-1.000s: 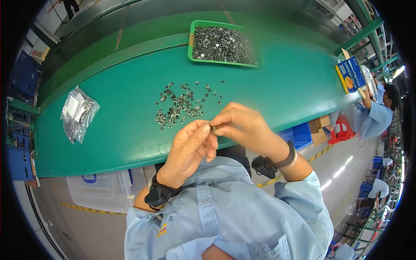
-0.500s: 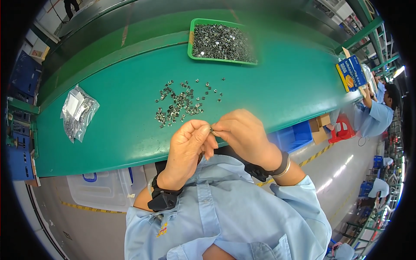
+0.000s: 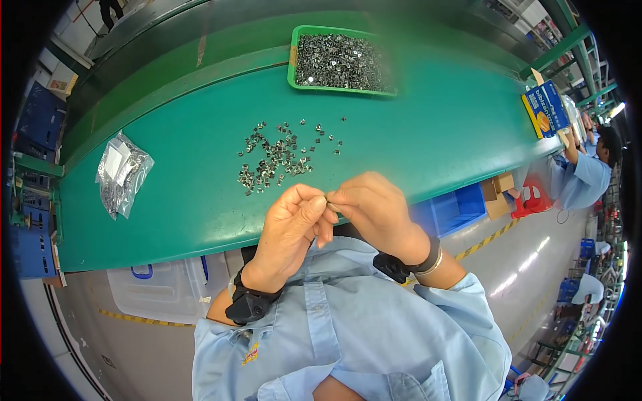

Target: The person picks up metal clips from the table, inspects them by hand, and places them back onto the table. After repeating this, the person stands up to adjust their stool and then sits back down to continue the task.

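Note:
My left hand (image 3: 292,224) and my right hand (image 3: 376,208) meet fingertip to fingertip above the near edge of the green table. Pinched between both thumbs and forefingers is a small metal part (image 3: 327,199), mostly covered by the fingers. Just beyond my hands, a loose scatter of small shiny metal parts (image 3: 275,160) lies on the tabletop. Farther back stands a green tray (image 3: 292,67) filled with many more small metal parts (image 3: 342,62); its right end looks blurred.
A clear plastic bag (image 3: 123,175) of parts lies on the left of the green table (image 3: 187,220). At the far right end sits a blue and yellow box (image 3: 545,110), near a seated person (image 3: 580,174). Below the edge are a blue bin (image 3: 458,210) and a clear lidded box (image 3: 157,294).
Both hands stay together at nearly the same spot, still pinching the small part. The fingers have shifted only slightly, and the whole view has moved a little.

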### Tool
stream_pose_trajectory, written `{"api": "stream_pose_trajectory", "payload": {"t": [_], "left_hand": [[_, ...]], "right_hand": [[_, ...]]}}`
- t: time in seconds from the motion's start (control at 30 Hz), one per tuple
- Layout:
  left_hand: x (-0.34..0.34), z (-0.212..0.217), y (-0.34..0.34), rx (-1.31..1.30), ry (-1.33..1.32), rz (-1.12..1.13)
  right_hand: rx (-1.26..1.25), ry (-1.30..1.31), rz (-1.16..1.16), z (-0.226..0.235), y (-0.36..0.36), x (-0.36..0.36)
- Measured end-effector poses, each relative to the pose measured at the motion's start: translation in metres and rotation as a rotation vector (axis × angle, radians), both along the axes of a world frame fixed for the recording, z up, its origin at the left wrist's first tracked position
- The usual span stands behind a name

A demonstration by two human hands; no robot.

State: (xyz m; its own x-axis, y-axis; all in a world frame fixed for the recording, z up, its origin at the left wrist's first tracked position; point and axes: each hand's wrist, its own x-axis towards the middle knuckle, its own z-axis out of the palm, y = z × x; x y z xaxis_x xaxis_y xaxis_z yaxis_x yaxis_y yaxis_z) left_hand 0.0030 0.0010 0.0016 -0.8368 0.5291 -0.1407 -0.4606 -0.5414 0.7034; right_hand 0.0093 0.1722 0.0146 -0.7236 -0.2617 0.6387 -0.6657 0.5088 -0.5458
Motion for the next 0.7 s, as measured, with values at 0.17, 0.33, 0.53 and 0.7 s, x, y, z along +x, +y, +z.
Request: {"api": "stream_pose_trajectory", "payload": {"t": [0.17,0.33,0.53,0.7], "left_hand": [[0.000,-0.003,0.003,0.090,-0.036,-0.033],[0.003,-0.006,0.008,0.157,-0.042,-0.046],[0.001,-0.003,0.007,0.031,0.011,-0.061],[0.001,0.002,0.009,0.020,-0.006,-0.050]], "right_hand": [[-0.095,-0.063,0.017,-0.004,-0.001,0.005],[-0.181,-0.126,0.035,-0.007,-0.001,0.009],[-0.139,-0.108,0.042,-0.008,0.005,0.006],[-0.094,-0.095,0.077,-0.008,0.010,0.003]]}}
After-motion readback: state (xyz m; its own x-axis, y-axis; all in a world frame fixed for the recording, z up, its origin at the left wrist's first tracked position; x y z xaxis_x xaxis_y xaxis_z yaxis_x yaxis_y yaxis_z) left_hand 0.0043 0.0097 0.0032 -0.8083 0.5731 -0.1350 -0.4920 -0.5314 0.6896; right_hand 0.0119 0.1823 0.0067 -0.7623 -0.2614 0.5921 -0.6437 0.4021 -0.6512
